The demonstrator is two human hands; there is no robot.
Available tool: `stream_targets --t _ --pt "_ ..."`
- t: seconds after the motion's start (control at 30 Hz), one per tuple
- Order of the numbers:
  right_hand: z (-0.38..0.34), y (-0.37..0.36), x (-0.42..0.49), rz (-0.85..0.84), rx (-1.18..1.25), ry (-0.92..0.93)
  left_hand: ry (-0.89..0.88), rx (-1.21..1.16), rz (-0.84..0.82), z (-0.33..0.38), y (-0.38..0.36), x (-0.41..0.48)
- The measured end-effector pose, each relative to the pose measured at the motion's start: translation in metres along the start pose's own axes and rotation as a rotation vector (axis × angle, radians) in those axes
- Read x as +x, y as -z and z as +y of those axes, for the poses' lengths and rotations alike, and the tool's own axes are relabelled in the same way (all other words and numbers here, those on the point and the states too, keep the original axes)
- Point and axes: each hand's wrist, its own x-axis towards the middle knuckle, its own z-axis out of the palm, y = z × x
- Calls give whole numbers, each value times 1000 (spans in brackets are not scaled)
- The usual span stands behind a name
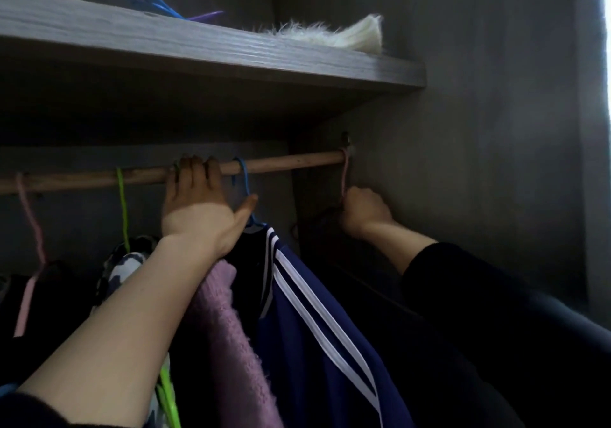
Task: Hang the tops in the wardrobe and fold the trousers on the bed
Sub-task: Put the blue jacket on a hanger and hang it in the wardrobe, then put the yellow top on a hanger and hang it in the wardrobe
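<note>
My left hand (198,202) curled over rail (291,163) beside blue hanger (243,176); right hand (362,211) gripped pink hanger (345,176) at rail's right end.

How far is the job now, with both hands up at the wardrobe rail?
Done: a striped blue top hangs from a blue hanger on the rail, with a purple knit beside it. In hand: the right hand grips a pink hanger hooked at the rail's right end; the left hand holds the rail. Left: trousers and bed are out of view, so the folding cannot be judged.
</note>
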Motion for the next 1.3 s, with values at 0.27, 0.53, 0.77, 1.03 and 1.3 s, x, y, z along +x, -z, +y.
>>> stream_targets --t 0.27,0.53,0.77,1.03,1.3 --pt "-24 10 10 12 608 -96 -4 -43 -15 1 -4 1" --pt "-20 11 -74 -250 903 -84 31 -105 -179 3 21 -2" --pt "38 46 -179 -282 768 -93 -24 -370 -214 66 57 -69" --pt "123 116 -357 -193 616 -328 -83 -1074 -146 168 124 -227" --pt "212 216 -587 -119 417 -657 -324 -1276 -477 275 218 -407"
